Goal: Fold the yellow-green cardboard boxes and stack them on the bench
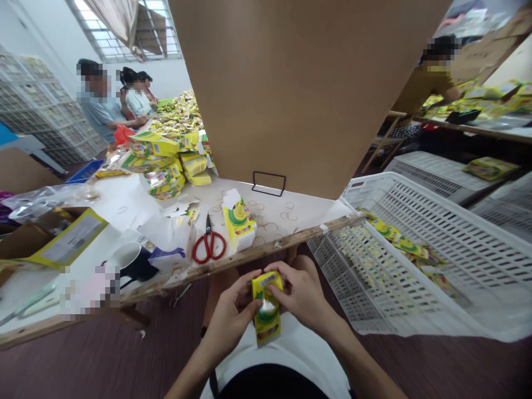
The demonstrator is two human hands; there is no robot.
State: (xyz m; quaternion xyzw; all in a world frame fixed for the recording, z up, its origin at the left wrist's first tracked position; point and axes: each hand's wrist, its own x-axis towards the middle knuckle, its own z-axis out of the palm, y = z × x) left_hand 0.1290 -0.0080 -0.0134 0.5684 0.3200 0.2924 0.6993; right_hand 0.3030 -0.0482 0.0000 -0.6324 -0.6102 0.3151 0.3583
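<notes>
Between my two hands, over my lap, is a small yellow and green packet (pixel 267 316) with a barcode at its upper end. My left hand (pixel 235 310) grips its left side, thumb on the front. On the right side my right hand (pixel 297 291) holds the upper part, its thumb lying near the barcode. Both hands' fingers behind the packet are hidden. Just beyond, on the table edge, stands a yellow and white carton (pixel 240 221) with an open top flap. Scissors with red handles (pixel 209 246) lie to the left of it.
A big brown cardboard sheet (pixel 299 94) rises behind the table (pixel 274 239). Rubber bands are scattered before it. At right, a white plastic crate (pixel 469 233) contains yellow packets. A dark mug (pixel 139 263) stands at left, near stacked yellow bags (pixel 164 166). Several people sit farther back.
</notes>
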